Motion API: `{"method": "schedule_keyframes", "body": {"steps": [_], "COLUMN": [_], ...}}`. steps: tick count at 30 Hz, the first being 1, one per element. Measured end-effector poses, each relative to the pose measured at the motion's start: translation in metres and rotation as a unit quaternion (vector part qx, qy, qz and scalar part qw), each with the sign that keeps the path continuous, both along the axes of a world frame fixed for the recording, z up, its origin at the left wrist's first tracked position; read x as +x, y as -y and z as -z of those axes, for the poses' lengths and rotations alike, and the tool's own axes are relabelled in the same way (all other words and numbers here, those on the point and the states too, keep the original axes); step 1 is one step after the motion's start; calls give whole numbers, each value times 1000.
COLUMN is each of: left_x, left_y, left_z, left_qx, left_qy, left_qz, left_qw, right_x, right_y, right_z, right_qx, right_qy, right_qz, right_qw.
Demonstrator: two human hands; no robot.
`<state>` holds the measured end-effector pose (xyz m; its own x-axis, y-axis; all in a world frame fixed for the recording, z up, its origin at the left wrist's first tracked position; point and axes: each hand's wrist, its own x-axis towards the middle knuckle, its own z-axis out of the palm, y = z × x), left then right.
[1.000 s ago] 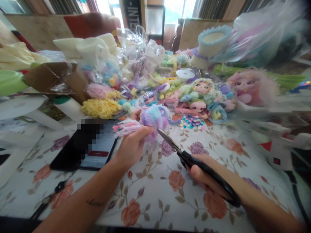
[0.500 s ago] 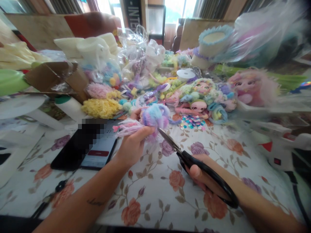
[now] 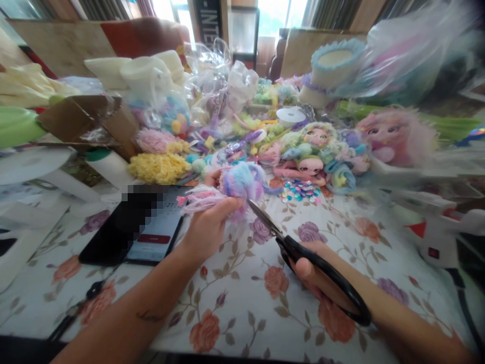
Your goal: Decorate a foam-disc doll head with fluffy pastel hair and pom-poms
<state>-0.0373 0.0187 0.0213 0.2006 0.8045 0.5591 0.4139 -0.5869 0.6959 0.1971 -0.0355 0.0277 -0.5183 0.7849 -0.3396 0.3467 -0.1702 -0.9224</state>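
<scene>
A white tablecloth [image 3: 235, 288] printed with orange and purple roses covers the table, with bright windows [image 3: 278, 17] behind a bank of craft supplies. Taking the fluffy pastel plush piece [image 3: 243, 181] as the clock's centre, the left hand [image 3: 206, 227] comes in from 7 o'clock and pinches it above the tablecloth, thumb along the near edge, with pale strands spilling out at 9 o'clock. The right hand [image 3: 308, 273], at 4 o'clock, has its fingers wrapped through the black handles of a pair of scissors [image 3: 290, 246], whose blades point toward 10 o'clock. The tips reach the plush piece's near edge, though blur makes actual contact hard to confirm. At 3 o'clock lies a scatter of shiny sequins [image 3: 301, 191], just below the nearer of 2 doll heads [image 3: 310, 165]. At 8 o'clock a black device [image 3: 147, 253] with a lit screen lies flat, and yellow fluffy yarn [image 3: 159, 168] sits at 9 o'clock. Beyond it, toward 10, stands an open cardboard box [image 3: 76, 116].
</scene>
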Motion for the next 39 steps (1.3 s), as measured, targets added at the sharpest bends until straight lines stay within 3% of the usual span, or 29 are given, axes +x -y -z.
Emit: {"method": "schedule_keyframes", "body": {"steps": [7, 14, 17, 20, 24, 31, 39], "left_x": [2, -8, -13, -14, -12, -9, -9], "left_y": [-1, -1, -2, -2, 0, 1, 2], "left_z": [-3, 17, 21, 19, 16, 13, 15], "left_qx": [-1, 39, 49, 54, 58, 47, 31], "left_qy": [-15, -69, -70, -76, -76, -67, -56], "left_qz": [9, -27, -45, -50, -49, -39, -25], "left_qw": [1000, 997, 995, 994, 994, 996, 998], "right_x": [-1, 13, 14, 12, 9, 11, 9], "right_y": [1, 2, 2, 2, 1, 4, 1], "right_z": [-2, 14, 12, 4, -5, -3, -2], "right_qx": [2, 24, 50, 39, 24, -25, 16], "right_qy": [13, 6, -15, -11, 4, 13, -4], "right_qz": [5, 0, -18, -50, -44, -41, -49], "right_qw": [1000, 1000, 998, 998, 999, 999, 999]}}
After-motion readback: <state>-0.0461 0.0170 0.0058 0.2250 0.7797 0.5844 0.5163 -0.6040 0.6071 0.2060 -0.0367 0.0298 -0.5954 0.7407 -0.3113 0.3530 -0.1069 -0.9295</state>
